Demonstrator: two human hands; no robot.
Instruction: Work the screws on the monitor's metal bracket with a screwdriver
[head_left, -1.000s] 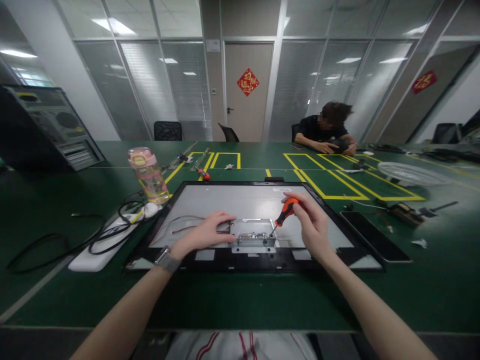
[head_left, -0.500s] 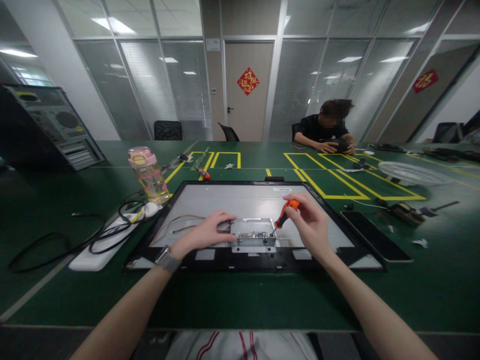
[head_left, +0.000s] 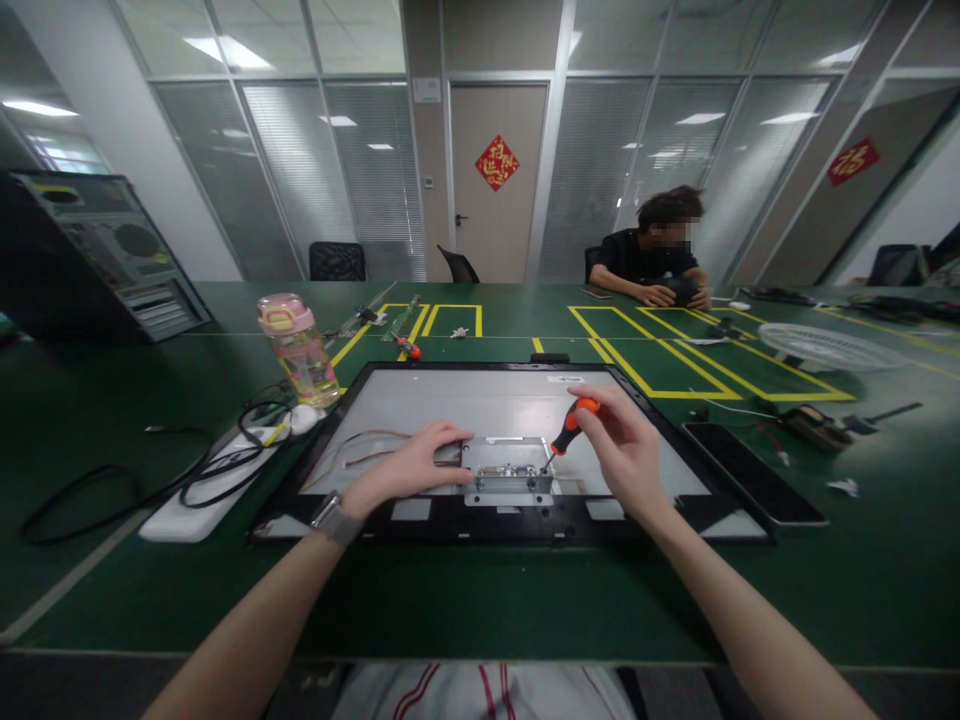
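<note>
My right hand (head_left: 624, 440) is closed around an orange and black screwdriver (head_left: 574, 425), which leans with its tip at the right end of a silver metal bracket (head_left: 487, 455). A row of connector ports runs along the bracket's front. At the bracket's left edge, my left hand (head_left: 416, 460) holds it steady, thumb toward the front and fingers toward the back. Under the bracket lies a flat display panel (head_left: 435, 400), grey-white inside a black frame. Thin cables (head_left: 360, 445) lie on the panel behind my left hand.
Left of the panel are a pink-lidded bottle (head_left: 300, 350) and a white power strip (head_left: 206, 495) with black cables. A black phone (head_left: 750, 475) lies close on the right. Another screwdriver (head_left: 409, 347) rests behind the panel. Across the table (head_left: 480, 600) sits a person (head_left: 652, 250).
The screwdriver handle has shifted very slightly right in my right hand. My left hand stays on the bracket. The person across the table has raised their head a little.
</note>
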